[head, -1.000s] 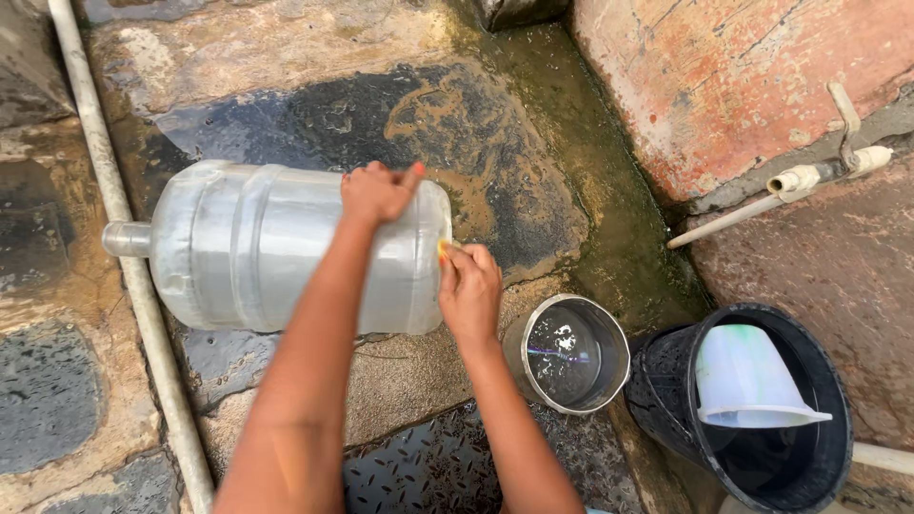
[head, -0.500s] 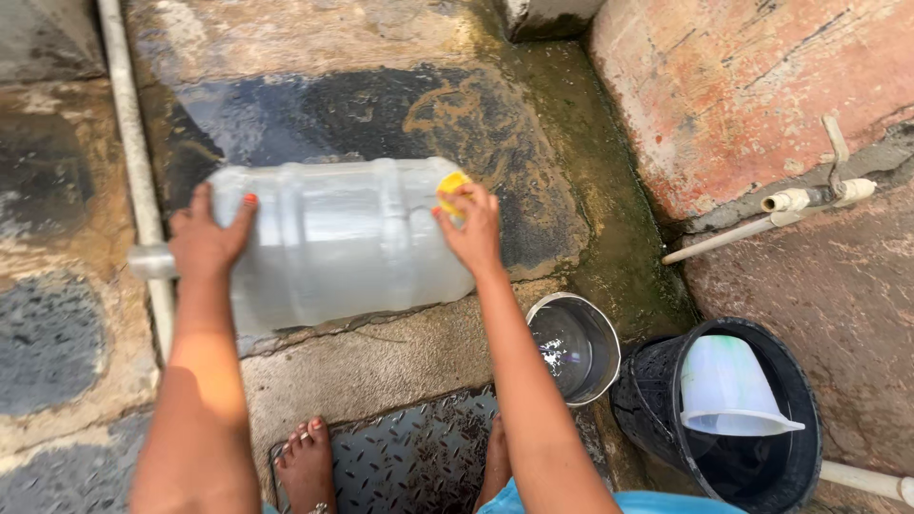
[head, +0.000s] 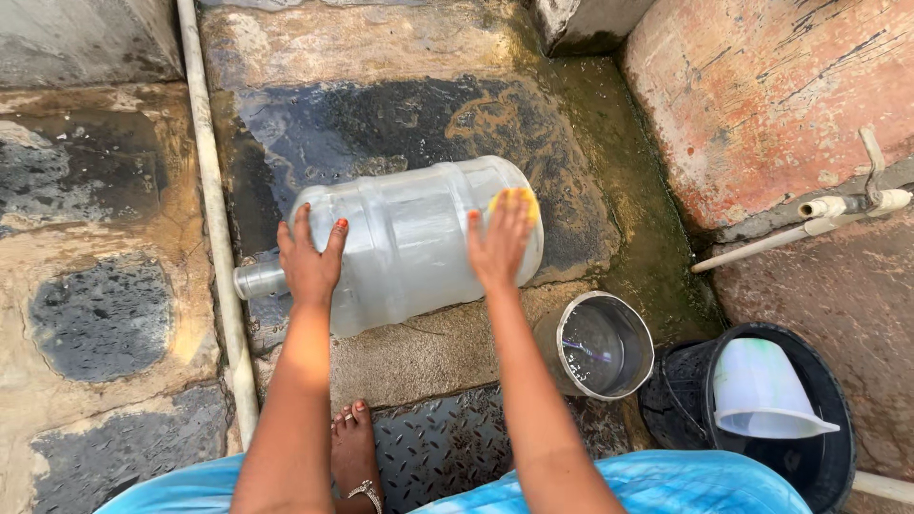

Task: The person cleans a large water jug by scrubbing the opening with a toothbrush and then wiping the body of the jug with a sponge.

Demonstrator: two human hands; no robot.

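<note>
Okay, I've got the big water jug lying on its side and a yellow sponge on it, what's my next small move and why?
Probably draw the right hand with the yellow sponge along the jug toward its neck. The sponge sits near the base end, and the left hand rests flat by the neck, steadying the jug.

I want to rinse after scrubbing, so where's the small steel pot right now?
In the head view, the steel pot stands on the ground lower right, just right of the right forearm, between the big clear water jug lying on its side and the black bucket.
</note>
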